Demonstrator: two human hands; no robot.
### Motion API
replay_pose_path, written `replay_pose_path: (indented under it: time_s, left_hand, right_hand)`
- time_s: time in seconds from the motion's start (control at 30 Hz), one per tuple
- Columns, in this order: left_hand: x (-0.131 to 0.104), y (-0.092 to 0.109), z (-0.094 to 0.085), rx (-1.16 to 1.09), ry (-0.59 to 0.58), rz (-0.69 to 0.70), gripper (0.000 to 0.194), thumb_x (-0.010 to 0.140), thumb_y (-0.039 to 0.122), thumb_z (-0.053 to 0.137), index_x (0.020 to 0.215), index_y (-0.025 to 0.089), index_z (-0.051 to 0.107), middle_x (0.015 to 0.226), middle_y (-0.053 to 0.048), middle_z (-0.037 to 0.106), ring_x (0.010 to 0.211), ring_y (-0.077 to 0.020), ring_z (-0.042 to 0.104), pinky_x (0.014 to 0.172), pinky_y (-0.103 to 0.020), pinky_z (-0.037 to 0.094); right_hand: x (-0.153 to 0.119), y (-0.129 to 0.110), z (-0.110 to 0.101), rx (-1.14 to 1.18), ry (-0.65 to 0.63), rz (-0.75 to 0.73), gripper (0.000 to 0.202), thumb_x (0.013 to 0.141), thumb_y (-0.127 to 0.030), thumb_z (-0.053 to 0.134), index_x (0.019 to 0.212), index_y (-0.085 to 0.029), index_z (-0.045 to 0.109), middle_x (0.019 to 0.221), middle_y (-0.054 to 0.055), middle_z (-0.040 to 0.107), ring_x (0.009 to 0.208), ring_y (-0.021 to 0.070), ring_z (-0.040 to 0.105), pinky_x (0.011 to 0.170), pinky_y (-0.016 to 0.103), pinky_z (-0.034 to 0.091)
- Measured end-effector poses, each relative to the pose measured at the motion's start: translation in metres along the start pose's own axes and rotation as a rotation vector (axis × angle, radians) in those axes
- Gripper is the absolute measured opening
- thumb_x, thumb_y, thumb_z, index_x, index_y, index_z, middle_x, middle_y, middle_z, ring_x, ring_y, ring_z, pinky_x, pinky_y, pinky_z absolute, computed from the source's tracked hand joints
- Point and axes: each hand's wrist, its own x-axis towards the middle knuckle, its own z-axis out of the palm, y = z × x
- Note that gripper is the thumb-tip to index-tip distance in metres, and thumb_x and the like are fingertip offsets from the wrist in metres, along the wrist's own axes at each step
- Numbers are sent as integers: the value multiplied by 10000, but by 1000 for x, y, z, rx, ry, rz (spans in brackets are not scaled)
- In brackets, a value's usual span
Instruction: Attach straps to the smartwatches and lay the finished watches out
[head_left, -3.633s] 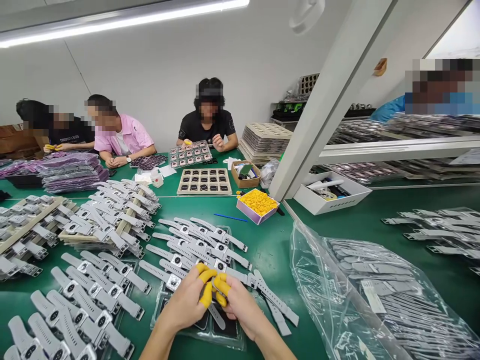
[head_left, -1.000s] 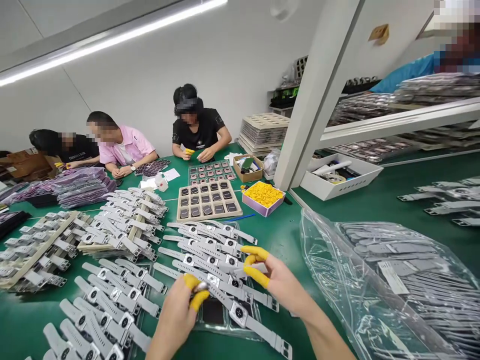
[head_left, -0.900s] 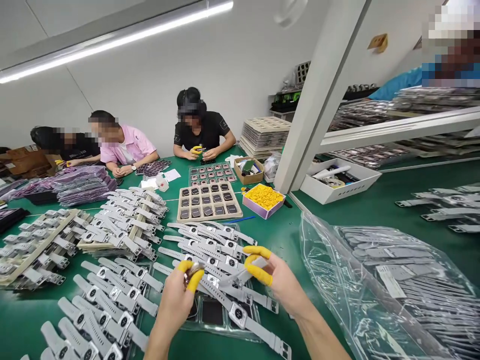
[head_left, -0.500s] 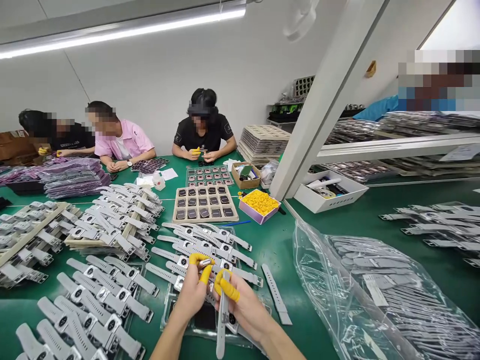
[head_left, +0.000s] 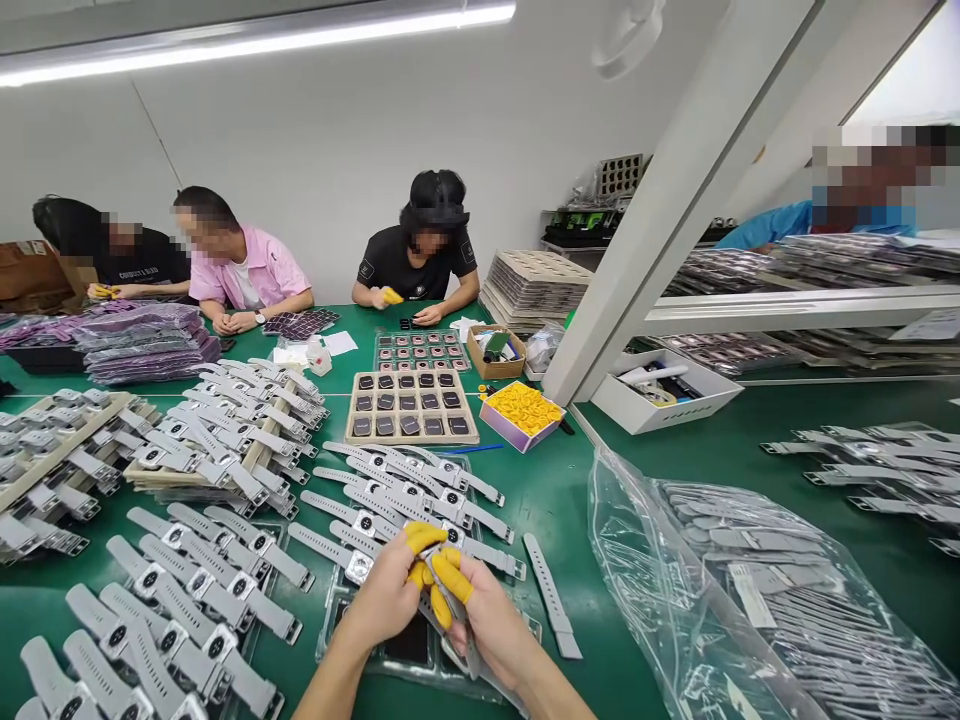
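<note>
Drawn closer together since half a second ago: left hand and right hand, slightly apart then, now with fingertips meeting above a clear plastic tray. Both forearms angled in from the near side, converging near the middle, thumbs and fingers curled inward. Left hand closed in a pinch, apparently on a watch case, all but hidden by the fingers and hard to confirm from this view. Right hand closed too, gripping a grey strap, its near part trailing below the palm over the tray. On the fingertips, yellow rubbery covers, wrinkled and matte. Under the hands, dark squarish compartments in glossy moulded plastic; just beyond, slanting rows of grey watches with perforated bands, silvery cases and round black discs. To the right, a loose grey band, lying flat on the smooth green tabletop. Farther right, a crinkled transparent bag packed with grey straps. On the far side, a beige tray of dark rounded squares, and, right of it, a box heaped with yellow rubbery pieces.
</note>
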Motion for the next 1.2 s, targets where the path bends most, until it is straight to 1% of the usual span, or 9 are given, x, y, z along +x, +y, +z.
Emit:
replay_pose_path:
  time_s: [0.2,0.4,0.5,0.63,0.77,0.9,1.0,1.13,1.2]
  left_hand:
    - [0,0,-1,43,5,53,544,857,37,425,1311,232,652,1299,-112,693,1207,-240,648,1075,-455,538]
    - [-2,-7,9,70,33,33,561,849,31,426,1342,212,625,1307,-125,665,1235,-248,632,1095,-467,525]
    - [-4,-4,10,126,21,9,528,921,93,446,1410,220,600,1339,-138,642,1287,-270,598,1136,-498,493]
    - [-6,10,4,72,-65,-60,454,1060,261,384,1481,268,553,1391,-111,617,1322,-246,582,1173,-471,473]
    - [-5,14,4,259,-51,-54,422,1043,260,380,1384,217,625,1321,-146,636,1280,-279,598,1121,-478,511]
    - [-5,15,5,481,-97,-24,341,976,209,433,1203,169,685,1209,-163,646,1153,-304,615,1006,-477,562]
    - [-6,21,1,503,-120,-47,333,983,194,398,1173,174,671,1150,-140,649,1098,-287,610,971,-459,565]
    - [-7,27,-2,440,-149,-49,381,1019,184,306,1179,175,651,1177,-129,641,1109,-259,598,1007,-433,546]
    - [-7,28,0,465,-159,-63,354,997,171,338,1161,167,652,1177,-136,638,1110,-269,591,1007,-444,544]
  right_hand:
    - [-1,-7,0,21,56,48,714,586,-806,831,860,-206,558,496,-81,530,365,36,292,340,160,251]
    - [4,-4,-5,115,87,50,704,553,-760,876,844,-208,551,515,-85,529,373,28,295,353,161,247]
    - [5,-6,-9,157,111,46,710,525,-731,903,837,-206,542,506,-93,511,374,21,274,354,156,223]
    - [4,-9,-12,140,75,40,653,589,-702,888,804,-206,521,485,-100,471,381,23,266,361,155,218]
    - [4,-11,-16,104,20,71,597,640,-657,871,784,-206,508,490,-104,447,381,15,240,358,153,181]
    - [7,-9,-21,70,27,139,596,623,-628,887,795,-213,496,496,-105,455,383,13,250,360,146,159]
    - [7,-7,-23,29,52,170,614,619,-652,888,813,-213,505,499,-98,477,379,17,267,356,151,176]
    - [6,-5,-24,27,33,169,612,637,-664,887,824,-209,523,498,-96,489,376,20,273,356,154,198]
    - [6,-4,-25,32,35,171,636,604,-677,897,813,-213,516,490,-100,483,375,20,267,353,154,203]
